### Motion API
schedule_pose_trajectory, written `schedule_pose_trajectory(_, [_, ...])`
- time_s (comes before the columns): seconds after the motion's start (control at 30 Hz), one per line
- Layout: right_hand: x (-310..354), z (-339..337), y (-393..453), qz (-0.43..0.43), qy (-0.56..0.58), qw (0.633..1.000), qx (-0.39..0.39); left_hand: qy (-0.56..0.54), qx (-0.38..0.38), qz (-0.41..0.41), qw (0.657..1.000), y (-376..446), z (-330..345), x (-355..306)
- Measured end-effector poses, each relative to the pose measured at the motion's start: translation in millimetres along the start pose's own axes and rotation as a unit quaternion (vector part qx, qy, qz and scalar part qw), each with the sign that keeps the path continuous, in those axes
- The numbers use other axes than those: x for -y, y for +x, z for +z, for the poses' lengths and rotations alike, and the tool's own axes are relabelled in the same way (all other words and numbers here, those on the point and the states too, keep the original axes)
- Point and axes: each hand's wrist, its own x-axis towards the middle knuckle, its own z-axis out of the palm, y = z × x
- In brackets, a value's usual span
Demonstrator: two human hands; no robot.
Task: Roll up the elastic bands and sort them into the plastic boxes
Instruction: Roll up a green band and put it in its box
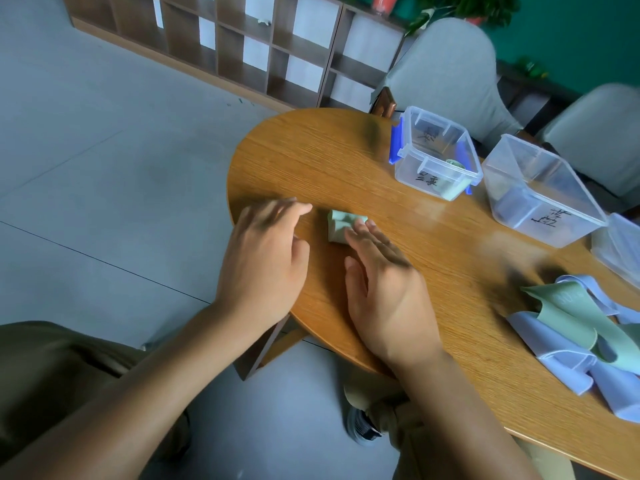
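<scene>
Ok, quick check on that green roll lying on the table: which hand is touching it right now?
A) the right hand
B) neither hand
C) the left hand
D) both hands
A: the right hand has its straight fingertips on the green roll, while the left hand rests on the table beside it with a visible gap to the roll.

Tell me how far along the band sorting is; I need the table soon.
Done: one green roll sits in the blue-latched box. In hand: the right hand touches a rolled green band on the table; the left hand rests beside it. Left: the pile of green and lilac bands is unrolled; the second box looks empty.
</scene>
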Motion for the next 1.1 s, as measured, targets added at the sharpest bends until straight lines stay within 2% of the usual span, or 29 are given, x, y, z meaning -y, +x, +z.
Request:
schedule_pose_trajectory(0.37, [-9.2, 1.7, 33.3, -0.013, 0.013, 1.000, 0.022, -0.021, -0.013, -0.008, 1.000, 9.2, 1.6, 6.8])
schedule_pose_trajectory(0.8, [-25.8, 2.4, 81.1, -0.002, -0.009, 0.989, 0.149, -0.032, -0.011, -0.018, 0.999, 13.7, -1.6, 9.1])
schedule_pose_trajectory(1.1, [-33.5, 3.7, 90.3, 0.010, -0.024, 0.984, 0.178, -0.036, -0.004, -0.021, 0.999, 17.3, -2.2, 7.3])
